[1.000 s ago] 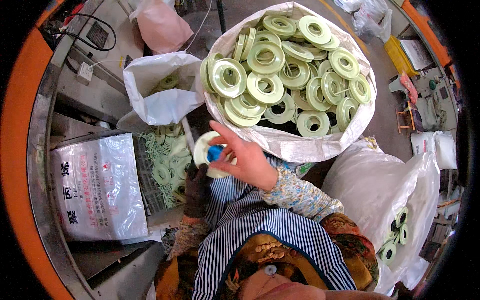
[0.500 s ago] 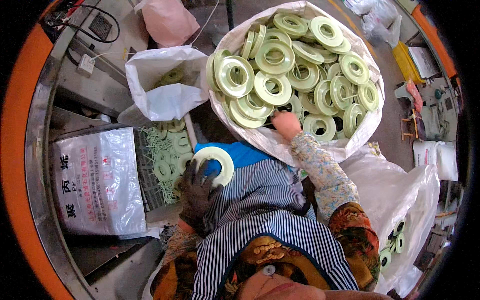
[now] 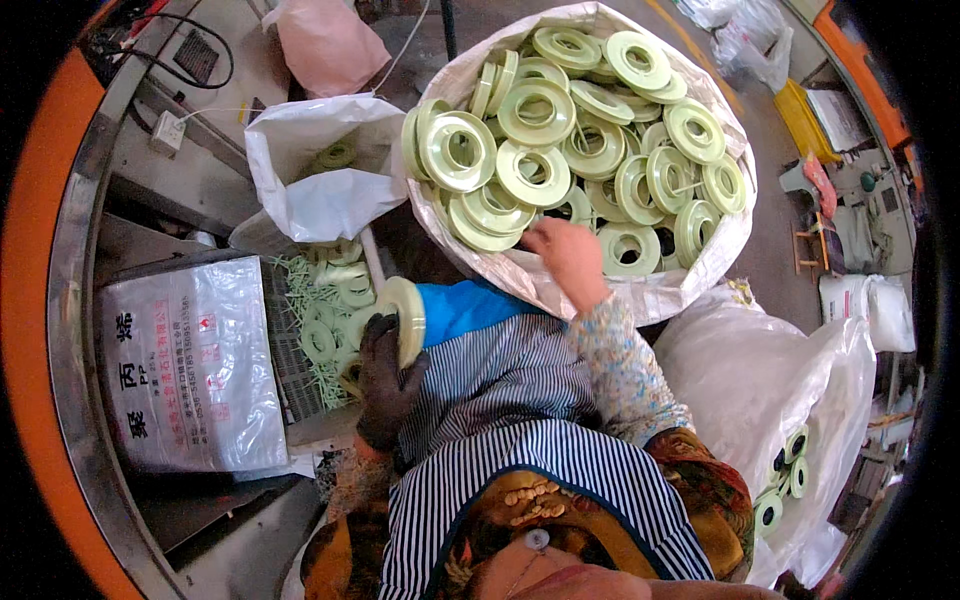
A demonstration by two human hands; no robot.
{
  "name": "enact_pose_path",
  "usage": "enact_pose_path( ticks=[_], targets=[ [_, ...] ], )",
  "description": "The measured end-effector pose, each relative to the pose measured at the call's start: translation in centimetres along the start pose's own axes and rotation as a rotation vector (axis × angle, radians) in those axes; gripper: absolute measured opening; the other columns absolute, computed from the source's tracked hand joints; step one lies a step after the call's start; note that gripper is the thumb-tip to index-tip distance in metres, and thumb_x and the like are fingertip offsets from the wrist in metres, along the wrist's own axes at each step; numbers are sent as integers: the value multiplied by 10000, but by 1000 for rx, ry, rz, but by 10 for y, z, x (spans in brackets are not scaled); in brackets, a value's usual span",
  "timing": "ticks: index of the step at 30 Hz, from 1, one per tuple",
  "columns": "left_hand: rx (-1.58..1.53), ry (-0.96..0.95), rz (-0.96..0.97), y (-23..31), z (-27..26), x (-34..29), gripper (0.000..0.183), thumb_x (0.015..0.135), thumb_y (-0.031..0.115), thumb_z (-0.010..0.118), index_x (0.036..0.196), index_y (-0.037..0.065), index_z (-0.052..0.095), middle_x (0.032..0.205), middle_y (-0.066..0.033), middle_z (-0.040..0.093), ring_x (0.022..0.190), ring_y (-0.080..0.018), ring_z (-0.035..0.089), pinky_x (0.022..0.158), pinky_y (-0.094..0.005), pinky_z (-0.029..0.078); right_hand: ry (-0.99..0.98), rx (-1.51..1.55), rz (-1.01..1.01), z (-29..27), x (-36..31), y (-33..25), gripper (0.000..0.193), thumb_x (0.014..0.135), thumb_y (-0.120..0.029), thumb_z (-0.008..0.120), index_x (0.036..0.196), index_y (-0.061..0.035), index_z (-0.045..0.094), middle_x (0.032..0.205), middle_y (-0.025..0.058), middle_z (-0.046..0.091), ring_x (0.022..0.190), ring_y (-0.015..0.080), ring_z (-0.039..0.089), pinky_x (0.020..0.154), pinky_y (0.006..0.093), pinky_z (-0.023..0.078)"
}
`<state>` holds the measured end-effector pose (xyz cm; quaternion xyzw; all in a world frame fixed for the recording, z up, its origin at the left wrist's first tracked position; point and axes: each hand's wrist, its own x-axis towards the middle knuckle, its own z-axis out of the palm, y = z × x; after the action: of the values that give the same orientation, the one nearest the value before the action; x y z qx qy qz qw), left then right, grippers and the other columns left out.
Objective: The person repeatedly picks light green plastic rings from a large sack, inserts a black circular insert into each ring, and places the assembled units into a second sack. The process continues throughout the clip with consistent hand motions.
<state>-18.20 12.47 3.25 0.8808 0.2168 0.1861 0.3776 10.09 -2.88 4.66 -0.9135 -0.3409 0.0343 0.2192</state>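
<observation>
In a dark glove, my left hand (image 3: 385, 365) grips a pale green flanged plastic ring (image 3: 403, 318), which stands tilted so mostly its rim side shows. The hand is beside the tray (image 3: 297, 385) of similar rings and thin green plastic sticks (image 3: 290, 272). My bare right hand (image 3: 568, 258) is over the near edge of a big white woven sack (image 3: 660, 298), fingers curled together and pointing left. Whatever those fingers hold, if anything, is too small or hidden to make out. Many pale green flanged rings (image 3: 530, 175) fill the sack. Blue cloth (image 3: 470, 308) lies across my lap.
A smaller white sack (image 3: 350, 195) with a few rings stands behind the tray. On the left lies a printed plastic bag (image 3: 200, 365). A translucent bag (image 3: 730, 370) with several rings sits at my right. A pink sack (image 3: 330, 45) and yellow crate (image 3: 805, 120) are farther back.
The ring in my left hand has tipped from face-up to edge-on and moved slightly left. My right hand has drawn back from the rings toward the sack's near rim.
</observation>
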Motion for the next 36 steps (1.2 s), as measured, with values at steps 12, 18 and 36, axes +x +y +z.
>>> enact_pose_path(
  ticks=[12,18,36],
  targets=[
    [-1008,55,-302,1,33,6,394,909,47,636,1272,59,481,1351,-185,521,1225,-274,529,1035,-408,443,-294,-333,-42,96,17,91,299,787,-159,619,1046,-10,598,822,210,669,781,398,659,671,517,523],
    [-1598,68,-594,2,50,23,392,932,100,577,1290,-30,484,1247,-165,588,1184,-266,555,1051,-404,423,-295,-187,-9,80,11,74,321,793,-218,654,1032,-12,591,851,202,681,821,389,665,696,494,538],
    [-1207,-52,-192,20,75,20,539,890,52,559,1404,29,399,1336,-144,530,1230,-280,529,1048,-414,440,-121,-192,40,82,-1,83,220,791,-189,641,950,-37,638,918,191,679,853,393,655,740,502,524]
  ],
)
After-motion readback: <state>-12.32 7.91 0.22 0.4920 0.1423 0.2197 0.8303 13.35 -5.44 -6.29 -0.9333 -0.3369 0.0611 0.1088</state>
